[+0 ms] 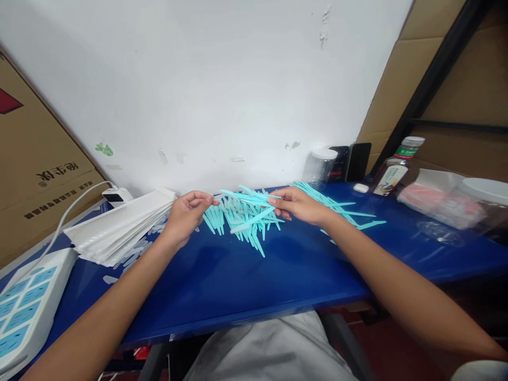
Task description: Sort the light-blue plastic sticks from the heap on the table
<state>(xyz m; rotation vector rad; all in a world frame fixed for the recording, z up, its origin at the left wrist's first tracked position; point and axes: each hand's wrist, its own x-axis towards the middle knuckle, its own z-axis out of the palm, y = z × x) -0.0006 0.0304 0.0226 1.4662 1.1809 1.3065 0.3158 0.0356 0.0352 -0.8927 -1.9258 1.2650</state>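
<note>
My right hand [296,205] is closed round several slim teal sticks that look like eyebrow razors [252,198], their far ends pointing left. One of them angles down and left from the fingers. To the left, my left hand [191,214] is in a pinch, thumb against fingertips; whatever may be between them is too small to make out. Beneath and between both hands lies a pile of the same teal razors [250,225], several with pale ends. More loose teal razors [345,207] are spread behind and right of my right hand.
On the left are a stack of white sleeves [123,227], small translucent pieces [133,254], a power strip [35,296] and a cardboard box [43,169]. A clear jar [320,166], phones [358,162], a bottle [398,166] and a pink-filled bag [438,198] stand right on the blue table [246,288].
</note>
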